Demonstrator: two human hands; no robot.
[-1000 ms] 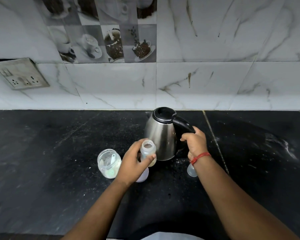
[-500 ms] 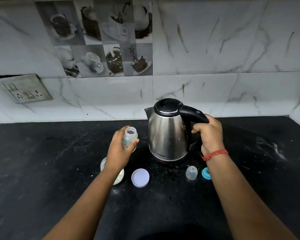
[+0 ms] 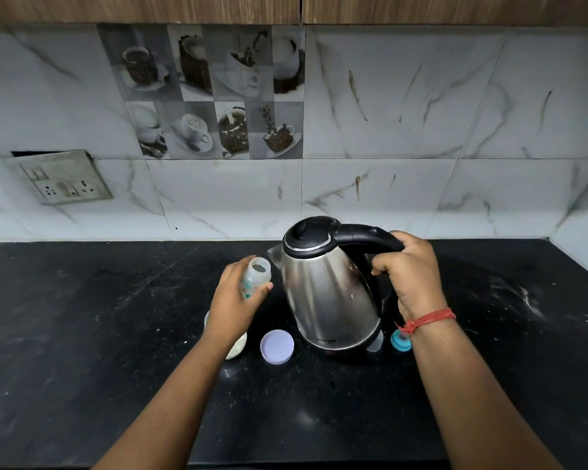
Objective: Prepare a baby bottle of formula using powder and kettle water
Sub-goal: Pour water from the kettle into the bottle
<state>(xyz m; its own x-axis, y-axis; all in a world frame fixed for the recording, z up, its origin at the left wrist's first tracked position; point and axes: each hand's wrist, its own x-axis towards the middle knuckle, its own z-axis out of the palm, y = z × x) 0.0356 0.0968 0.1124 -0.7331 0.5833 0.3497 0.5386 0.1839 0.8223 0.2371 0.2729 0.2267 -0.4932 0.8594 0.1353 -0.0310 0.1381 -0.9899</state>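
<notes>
Both hands are engaged over the black table (image 3: 82, 334). The left hand (image 3: 233, 301) is wrapped around the lower body of the baby bottle (image 3: 257, 278), thumb on the near side and fingers curled behind it. The bottle is open at the top, is tilted slightly with its mouth toward the kettle, and is held just beside the spout (image 3: 274, 257) without visible contact. The right hand (image 3: 411, 271) is closed around the black handle (image 3: 367, 237) of the kettle (image 3: 326, 290), with the fingers curled under the grip. The kettle is tilted to the left, spout toward the bottle; whether its base is clear of the table cannot be told. The black lid of the kettle is closed. A red thread band (image 3: 428, 318) is worn on the right wrist.

A powder jar (image 3: 236, 347), partly hidden behind the left wrist, stands on the table and white powder is visible in it. A round lilac lid (image 3: 276, 346) lies flat just right of the jar. A clear cap (image 3: 375, 342) is partly hidden behind the kettle base, and a blue ring with teat (image 3: 400, 340) lies beside it, next to the right wrist. White smears are seen on the table at far right. A socket plate (image 3: 63, 178) is mounted on the marble-tiled wall at left.
</notes>
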